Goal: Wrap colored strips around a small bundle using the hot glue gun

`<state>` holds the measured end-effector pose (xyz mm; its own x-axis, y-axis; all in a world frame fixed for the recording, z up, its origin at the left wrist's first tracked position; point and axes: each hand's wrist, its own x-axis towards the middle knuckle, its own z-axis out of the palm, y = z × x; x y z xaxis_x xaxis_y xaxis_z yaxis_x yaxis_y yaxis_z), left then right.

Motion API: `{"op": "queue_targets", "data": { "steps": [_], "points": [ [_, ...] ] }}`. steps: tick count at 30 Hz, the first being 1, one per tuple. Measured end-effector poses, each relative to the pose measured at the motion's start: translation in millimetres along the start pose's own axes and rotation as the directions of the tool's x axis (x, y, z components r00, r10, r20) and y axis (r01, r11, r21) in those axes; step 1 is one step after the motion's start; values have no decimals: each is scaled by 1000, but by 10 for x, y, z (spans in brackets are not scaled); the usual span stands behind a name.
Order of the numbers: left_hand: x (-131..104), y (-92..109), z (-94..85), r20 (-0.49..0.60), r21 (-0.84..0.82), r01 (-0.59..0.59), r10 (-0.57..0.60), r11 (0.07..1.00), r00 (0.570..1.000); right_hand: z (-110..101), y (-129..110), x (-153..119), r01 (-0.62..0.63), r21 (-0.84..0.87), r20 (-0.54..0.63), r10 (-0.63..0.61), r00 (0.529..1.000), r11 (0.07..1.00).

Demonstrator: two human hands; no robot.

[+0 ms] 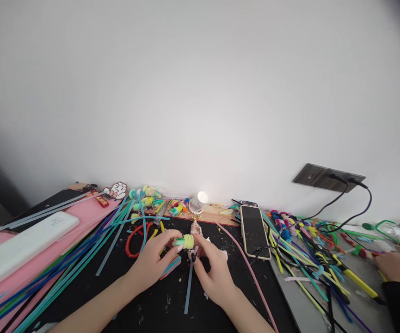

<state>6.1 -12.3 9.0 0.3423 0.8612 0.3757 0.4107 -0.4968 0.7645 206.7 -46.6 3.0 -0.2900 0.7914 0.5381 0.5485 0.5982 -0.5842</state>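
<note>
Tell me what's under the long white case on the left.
A pink surface shows along both sides of the long white case; whatever lies directly beneath is covered and cannot be seen.
</note>
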Motion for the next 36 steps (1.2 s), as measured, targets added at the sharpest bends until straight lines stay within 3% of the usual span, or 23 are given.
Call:
{"op": "queue_targets", "data": {
  "steps": [13, 25, 31, 36],
  "points": [
    [2, 0, -11, -5, 27, -5, 5, 1000, 1000, 38, 27, -13, -79, 80, 38, 76, 996, 994],
    [19, 15, -9, -12, 29, -6, 7, 1000, 1000, -35, -65, 51, -28, 15, 24, 27, 999, 1000],
    [13, 25, -23, 21, 50, -31, 30, 998, 999, -29, -46, 38, -37, 10, 27, 37, 999, 999],
    [0, 42, -34, 95, 49, -77, 72, 996, 993, -8, -15, 47, -40, 20, -53, 41, 998, 999]
  ]
}}
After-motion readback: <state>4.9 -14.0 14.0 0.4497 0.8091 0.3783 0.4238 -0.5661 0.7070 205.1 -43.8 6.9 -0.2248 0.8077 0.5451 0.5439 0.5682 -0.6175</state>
